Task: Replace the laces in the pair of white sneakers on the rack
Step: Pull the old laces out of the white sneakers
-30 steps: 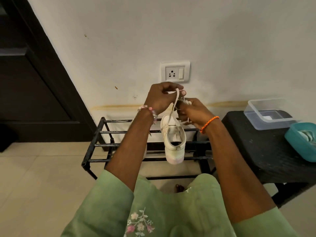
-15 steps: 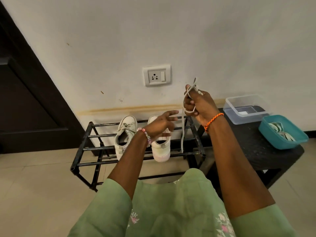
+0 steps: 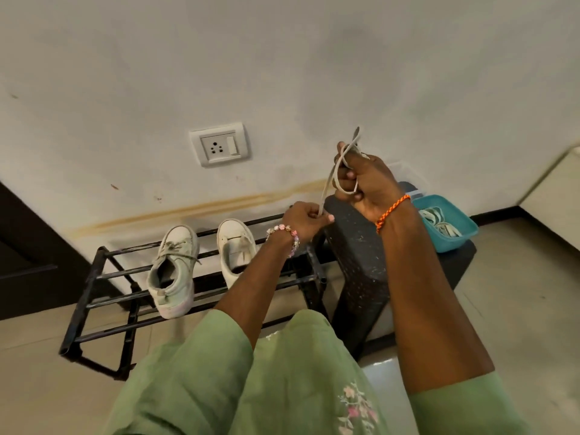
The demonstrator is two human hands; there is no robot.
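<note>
Both white sneakers [image 3: 204, 265] stand on the black rack [image 3: 103, 277], left of the hands; the right-hand shoe looks unlaced, so the old lace [image 3: 329, 180] is probably out. The right hand [image 3: 367, 180] is closed around coils of that lace, apparently winding it for tidy storage, while the left hand [image 3: 306, 219] pinches its lower end taut. Half a second ago the left hand hovered open over the shoe.

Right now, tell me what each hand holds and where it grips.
Both hands hold one grey shoelace. The right hand has it looped around the fingers near one end; the left hand pinches it lower down, between thumb and fingers.
</note>
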